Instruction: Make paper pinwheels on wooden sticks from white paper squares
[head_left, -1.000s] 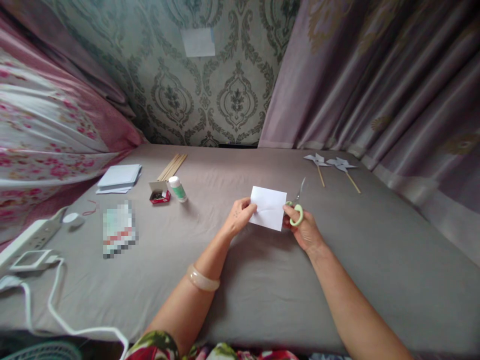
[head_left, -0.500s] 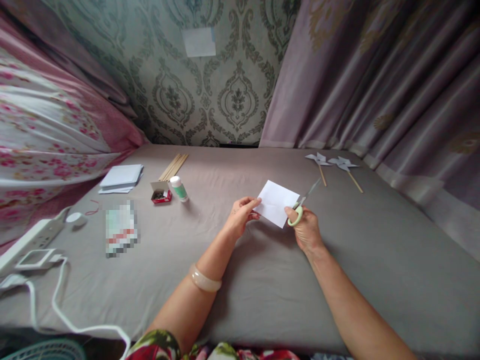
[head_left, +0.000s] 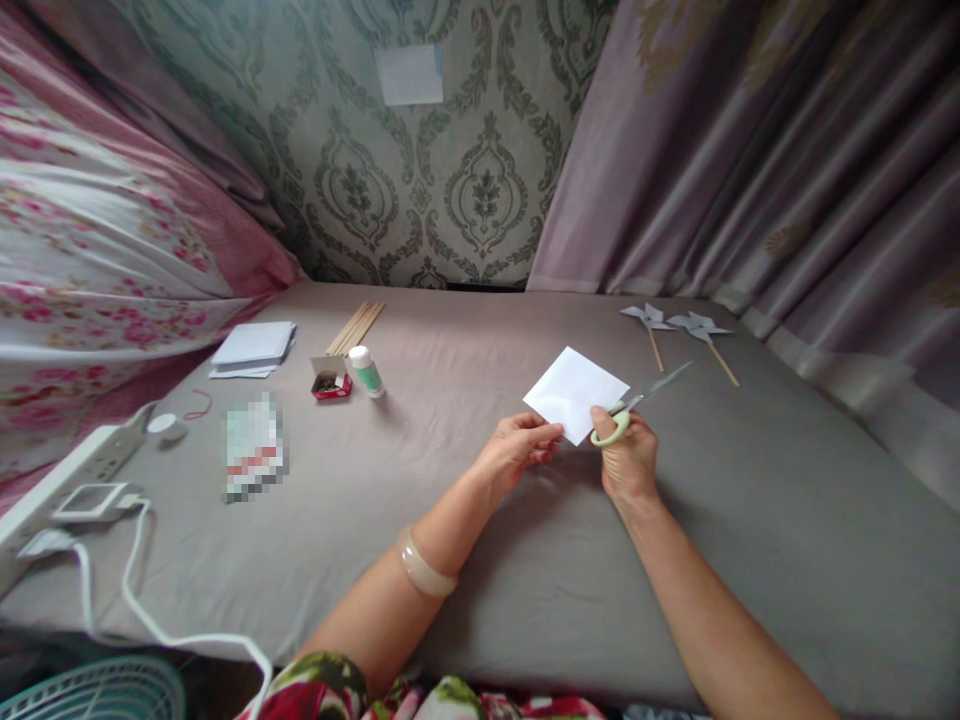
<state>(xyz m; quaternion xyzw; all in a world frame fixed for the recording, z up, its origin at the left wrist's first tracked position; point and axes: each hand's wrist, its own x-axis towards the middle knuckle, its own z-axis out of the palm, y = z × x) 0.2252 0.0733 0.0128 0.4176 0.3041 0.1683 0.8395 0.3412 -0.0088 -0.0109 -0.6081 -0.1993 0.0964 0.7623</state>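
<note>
A white square of paper (head_left: 574, 390) is held up above the grey cloth, one corner pointing away from me. My left hand (head_left: 523, 443) pinches its lower left edge between thumb and fingers. Scissors with pale green handles (head_left: 613, 430) sit in my right hand (head_left: 630, 460), blades pointing up and to the right, away from the paper. The right thumb also rests on the paper's right side, close to the scissor handle. Whether the blades are fully together is hard to make out.
Two paper pinwheels on sticks (head_left: 701, 327) lie at the back right. To the left are a paper stack (head_left: 253, 346), wooden sticks (head_left: 355, 328), a small red box (head_left: 331, 385), a white-and-green bottle (head_left: 367, 372), a blurred packet (head_left: 255, 447) and a power strip (head_left: 90, 465) with cables.
The paper has turned in my hands, so a corner now points away. My left hand has slid from its left side to the lower edge. The camera view has shifted slightly.
</note>
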